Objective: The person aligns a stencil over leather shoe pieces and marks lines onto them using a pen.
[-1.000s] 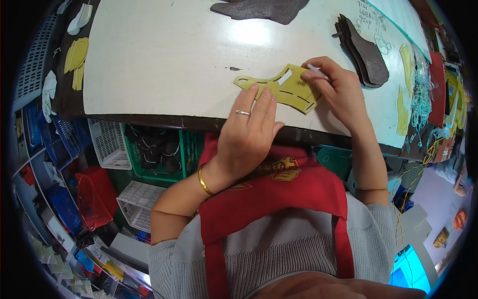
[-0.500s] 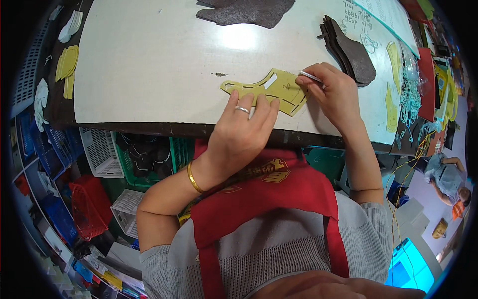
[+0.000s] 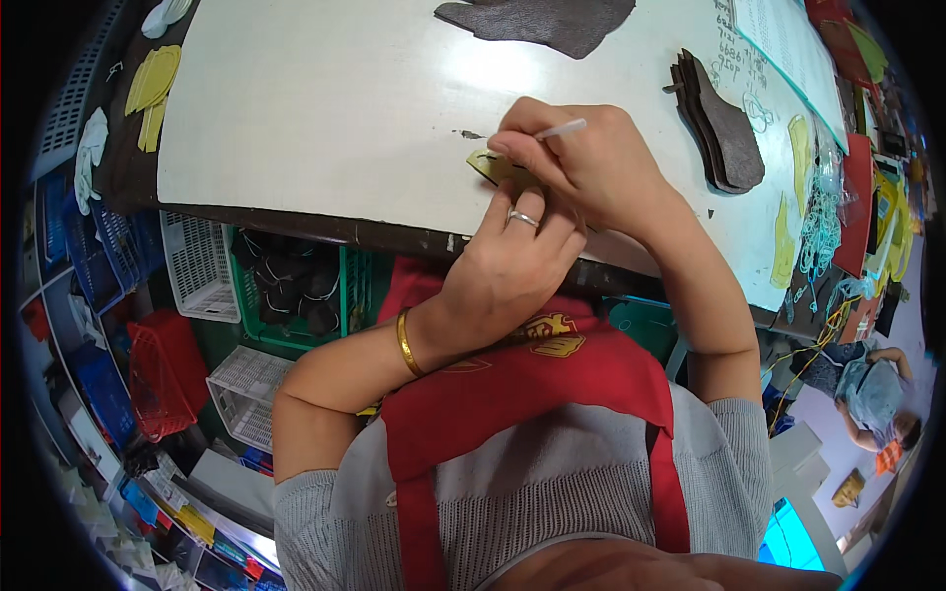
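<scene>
white tabletop [image 3: 325, 118] | right fingers [image 3: 532, 156] grip white pen [image 3: 564, 129] | left fingers [image 3: 500, 205] extended, on yellow template [image 3: 494, 168] | green crate [image 3: 345, 295] below

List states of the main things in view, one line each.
Yellow piece: mostly hidden
Left hand: resting on yellow piece
White tool: held, tilted, tip hidden
Right hand: closed around white tool
Brown stack: layered, edges uneven
Green crate: holding dark bundles
Red apron: worn
</scene>
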A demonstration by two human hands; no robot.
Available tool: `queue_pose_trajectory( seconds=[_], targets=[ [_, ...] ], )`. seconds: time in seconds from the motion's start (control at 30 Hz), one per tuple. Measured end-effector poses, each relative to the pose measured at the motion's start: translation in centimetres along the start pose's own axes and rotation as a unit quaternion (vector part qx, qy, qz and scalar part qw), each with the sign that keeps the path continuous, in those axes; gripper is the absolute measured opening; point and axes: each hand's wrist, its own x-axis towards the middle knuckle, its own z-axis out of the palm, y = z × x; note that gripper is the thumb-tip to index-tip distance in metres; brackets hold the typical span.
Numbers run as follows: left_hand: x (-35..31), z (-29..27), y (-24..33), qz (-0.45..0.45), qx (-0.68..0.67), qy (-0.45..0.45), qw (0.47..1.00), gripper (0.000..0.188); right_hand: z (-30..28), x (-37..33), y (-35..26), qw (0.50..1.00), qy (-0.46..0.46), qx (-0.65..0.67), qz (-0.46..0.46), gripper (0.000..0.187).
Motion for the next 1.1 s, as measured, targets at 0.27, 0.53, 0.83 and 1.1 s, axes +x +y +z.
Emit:
queue_pose_trajectory(
  seconds=[0.27, 0.53, 0.83, 1.1],
  targets=[
    [0.3, -0.3, 0.2, -0.011, 0.014, -0.023, 1.0, 0.038, -4.4, -3.8, 4.0, 0.966, 0.134, -0.21, -0.066, 0.018],
    [0.5, 0.1, 0.3, -0.015, 0.009, 0.01, 1.0, 0.036, -3.5, -8.9, 2.9, 0.991, 0.08, -0.096, -0.046, 0.021],
    [1.2, -0.2, 0.2, -0.011, 0.004, -0.001, 1.0, 0.03, -1.4, -10.4, 2.8, 0.965, 0.213, -0.124, 0.096, 0.017],
    [2.0, -0.2, -0.1, 0.0, 0.013, 0.011, 1.0, 0.033, -2.1, -7.8, 2.3, 0.922, 0.307, 0.174, 0.16, 0.02]
  ],
)
